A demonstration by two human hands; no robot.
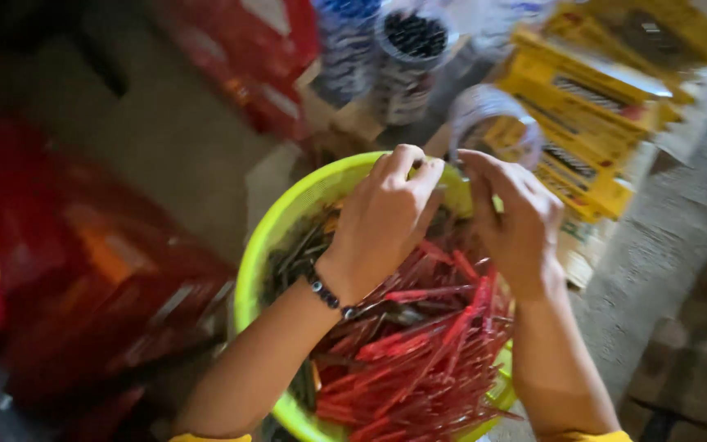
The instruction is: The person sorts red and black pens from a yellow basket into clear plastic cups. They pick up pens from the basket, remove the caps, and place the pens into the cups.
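**Inspector:** Head view is showing both hands working above the lime-green basin [265,237], which is heaped with thin red sticks [419,352] and some darker ones toward its near-left wall.

**Assistant:** What are the hands doing?

**Inspector:** The left hand [382,217] is curling over the far rim of the basin, fingers pinched together; its grip is nearly closed, though I cannot tell what is in it. The right hand [517,221] is meeting it fingertip to fingertip, also pinching, contents hidden.

**Assistant:** What could be going wrong?

**Inspector:** In my judgement, the sticks are lying loose and crossed, some poking past the near edge of the basin. A wrist dragging through them could be flicking several over the rim. The picture is also blurring, so small parts are getting hard to follow.

**Assistant:** Surroundings?

**Inspector:** Just beyond the basin, a clear round container [497,123] is standing, with yellow packets [583,115] stacked to its right. Further back, a patterned tub of dark pieces [409,57]. Left of the basin, red wrapped bundles [92,270] are crowding the floor.
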